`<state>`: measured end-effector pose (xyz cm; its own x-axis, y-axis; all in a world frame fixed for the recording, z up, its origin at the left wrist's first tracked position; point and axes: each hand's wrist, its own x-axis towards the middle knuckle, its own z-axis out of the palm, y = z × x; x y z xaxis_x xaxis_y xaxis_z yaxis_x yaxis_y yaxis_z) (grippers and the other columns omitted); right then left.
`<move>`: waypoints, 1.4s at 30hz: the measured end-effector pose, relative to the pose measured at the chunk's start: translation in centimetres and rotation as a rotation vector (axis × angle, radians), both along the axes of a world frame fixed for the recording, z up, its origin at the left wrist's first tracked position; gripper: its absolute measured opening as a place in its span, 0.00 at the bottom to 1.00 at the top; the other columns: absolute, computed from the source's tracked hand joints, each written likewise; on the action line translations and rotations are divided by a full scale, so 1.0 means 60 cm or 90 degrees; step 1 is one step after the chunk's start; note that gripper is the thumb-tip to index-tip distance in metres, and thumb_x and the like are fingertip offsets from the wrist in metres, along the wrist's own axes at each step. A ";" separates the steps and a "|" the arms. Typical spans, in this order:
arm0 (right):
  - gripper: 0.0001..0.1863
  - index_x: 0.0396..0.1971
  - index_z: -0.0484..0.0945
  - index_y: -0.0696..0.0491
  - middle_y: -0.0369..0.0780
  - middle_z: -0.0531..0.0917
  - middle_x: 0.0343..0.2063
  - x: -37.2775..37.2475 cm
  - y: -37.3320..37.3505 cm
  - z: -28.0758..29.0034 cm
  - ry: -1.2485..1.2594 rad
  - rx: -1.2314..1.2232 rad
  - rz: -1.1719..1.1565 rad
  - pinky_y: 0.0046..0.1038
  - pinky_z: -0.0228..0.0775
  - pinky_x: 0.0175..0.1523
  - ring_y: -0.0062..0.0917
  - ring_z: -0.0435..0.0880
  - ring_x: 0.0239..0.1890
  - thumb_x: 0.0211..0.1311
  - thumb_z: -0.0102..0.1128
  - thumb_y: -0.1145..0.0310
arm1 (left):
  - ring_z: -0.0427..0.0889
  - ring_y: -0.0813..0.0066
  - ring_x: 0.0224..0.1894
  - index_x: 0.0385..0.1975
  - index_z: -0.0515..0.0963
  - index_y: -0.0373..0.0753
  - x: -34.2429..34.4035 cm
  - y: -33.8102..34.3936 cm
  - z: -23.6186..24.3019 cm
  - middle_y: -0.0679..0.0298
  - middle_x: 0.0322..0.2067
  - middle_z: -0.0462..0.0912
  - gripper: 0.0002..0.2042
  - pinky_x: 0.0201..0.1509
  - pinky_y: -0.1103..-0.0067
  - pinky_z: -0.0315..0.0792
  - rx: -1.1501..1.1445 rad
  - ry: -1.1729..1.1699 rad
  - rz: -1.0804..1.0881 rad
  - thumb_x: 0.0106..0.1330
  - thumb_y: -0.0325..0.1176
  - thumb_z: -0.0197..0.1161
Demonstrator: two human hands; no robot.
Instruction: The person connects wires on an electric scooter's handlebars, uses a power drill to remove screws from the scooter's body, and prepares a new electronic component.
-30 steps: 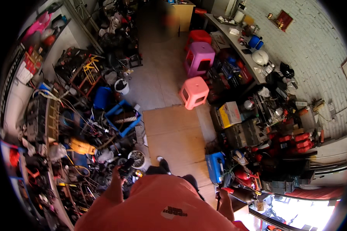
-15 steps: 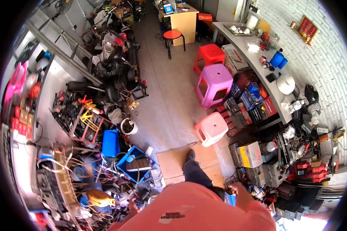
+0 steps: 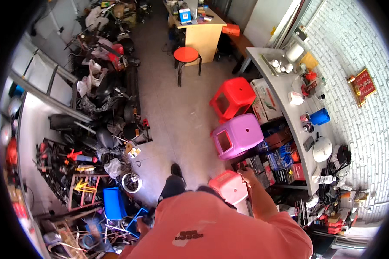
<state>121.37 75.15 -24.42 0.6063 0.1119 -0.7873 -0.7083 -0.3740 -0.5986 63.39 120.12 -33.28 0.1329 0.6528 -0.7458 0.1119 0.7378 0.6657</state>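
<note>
My right hand (image 3: 246,176) hangs out to the right, over the right edge of a pale pink plastic stool (image 3: 229,186). Its fingers look loosely apart with nothing visible in them; whether they touch the stool I cannot tell. My left hand (image 3: 143,226) is low on the left, beside a blue crate (image 3: 136,222), partly hidden by my shirt, its fingers too blurred to read. Beyond the pink stool stand a purple stool (image 3: 242,134) and a red stool (image 3: 235,97).
A long grey counter (image 3: 285,97) runs along the right wall, boxes beneath it, a white helmet (image 3: 322,149) on top. Scooters and parts line the left, with a white bucket (image 3: 132,183) and a blue bin (image 3: 113,203). Ahead are a round red stool (image 3: 186,54) and a wooden desk (image 3: 201,41).
I have stepped forward and the view has shifted. My right hand has swung forward from low near the boxes to the pink stool. The cardboard on the floor has left view.
</note>
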 end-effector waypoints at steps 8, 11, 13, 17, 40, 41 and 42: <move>0.14 0.28 0.74 0.49 0.32 0.68 0.16 0.063 0.098 -0.005 0.204 -0.164 -0.056 0.28 0.59 0.19 0.20 0.66 0.14 0.68 0.70 0.62 | 0.76 0.74 0.15 0.31 0.84 0.43 0.673 0.428 0.167 0.67 0.20 0.81 0.13 0.15 0.78 0.66 0.013 0.002 -0.109 0.65 0.46 0.61; 0.13 0.27 0.75 0.50 0.33 0.68 0.15 0.091 0.092 -0.061 0.344 -0.236 -0.089 0.30 0.56 0.20 0.21 0.67 0.16 0.68 0.69 0.63 | 0.73 0.78 0.12 0.29 0.80 0.47 0.926 0.516 0.206 0.71 0.19 0.79 0.12 0.10 0.81 0.58 0.070 0.068 -0.180 0.63 0.48 0.63; 0.13 0.25 0.76 0.50 0.34 0.70 0.15 0.155 0.130 -0.072 0.388 -0.221 -0.117 0.32 0.56 0.20 0.22 0.67 0.15 0.67 0.69 0.64 | 0.74 0.78 0.13 0.30 0.81 0.44 1.043 0.583 0.203 0.69 0.20 0.80 0.14 0.11 0.80 0.59 0.078 0.085 -0.205 0.62 0.49 0.65; 0.13 0.17 0.77 0.52 0.40 0.70 0.09 0.345 0.162 -0.132 0.239 -0.174 -0.094 0.34 0.49 0.15 0.26 0.66 0.08 0.63 0.55 0.71 | 0.74 0.77 0.13 0.29 0.81 0.45 1.274 0.600 0.205 0.70 0.21 0.80 0.11 0.12 0.79 0.63 0.034 0.113 -0.155 0.62 0.46 0.65; 0.07 0.34 0.81 0.54 0.32 0.74 0.17 1.757 0.564 0.155 -0.221 -0.010 -0.334 0.22 0.65 0.18 0.17 0.71 0.14 0.64 0.67 0.68 | 0.74 0.79 0.16 0.31 0.83 0.48 2.257 0.764 0.218 0.71 0.21 0.80 0.12 0.13 0.78 0.62 -0.036 0.140 -0.411 0.62 0.48 0.64; 0.06 0.34 0.81 0.54 0.31 0.74 0.17 1.768 0.568 0.151 -0.199 -0.036 -0.321 0.23 0.64 0.18 0.17 0.70 0.14 0.64 0.67 0.68 | 0.73 0.79 0.15 0.31 0.83 0.49 2.235 0.774 0.201 0.72 0.21 0.80 0.12 0.13 0.78 0.61 -0.031 0.161 -0.398 0.62 0.49 0.64; 0.07 0.31 0.79 0.53 0.32 0.74 0.16 1.797 0.547 0.099 -0.226 0.016 -0.330 0.23 0.63 0.17 0.18 0.71 0.13 0.65 0.67 0.68 | 0.69 0.80 0.13 0.30 0.82 0.50 2.235 0.784 0.177 0.73 0.20 0.78 0.11 0.11 0.78 0.56 -0.047 0.174 -0.327 0.62 0.49 0.64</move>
